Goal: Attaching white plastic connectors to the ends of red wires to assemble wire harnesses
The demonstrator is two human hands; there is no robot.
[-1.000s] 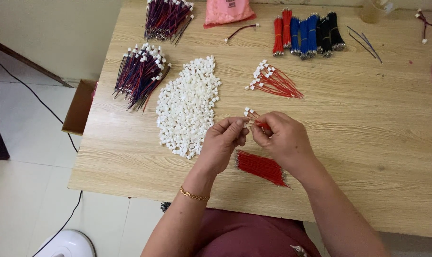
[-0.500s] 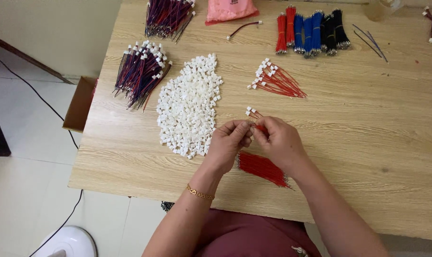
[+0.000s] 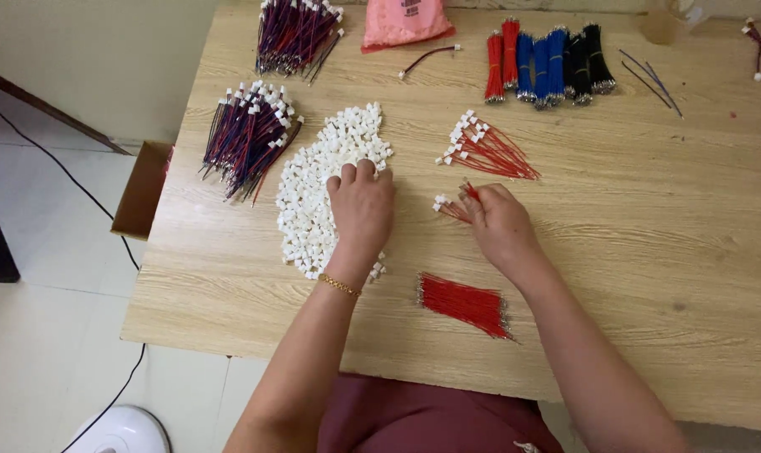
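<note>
A: Two hands at work, item one: right hand (image 3: 499,225), fingers pinched on a small clutch of red wires (image 3: 457,207) tipped with white connectors, held just above the bench (image 3: 649,252), near its middle.

B: And the left hand (image 3: 362,210)?

A: Palm down on the heap of white connector housings (image 3: 313,201), fingers curled narrow into the loose pieces at the heap's right edge. Whether one is actually gripped, I cannot tell. Gold bracelet (image 3: 339,286) on that wrist.

B: Nearest stock?

A: Item two: bundle of bare red wires (image 3: 464,304), lying flat just below the right hand, close to the near edge. Item three: fan of finished red wires with white ends (image 3: 485,151), just beyond the right hand, apart from it.

B: Further out?

A: Left of the white heap, a sheaf of dark blue and red leads with white ends (image 3: 248,138); behind it, a second dark sheaf (image 3: 296,33) at the far edge. Pink bag (image 3: 404,21) beside that. One loose lead (image 3: 428,59) below the bag. Row of tied bundles, red, blue, black (image 3: 548,59), far right of centre.

B: Off the bench?

A: Cardboard box (image 3: 141,189) on the floor at the left end, black cable (image 3: 53,159) trailing past it.
</note>
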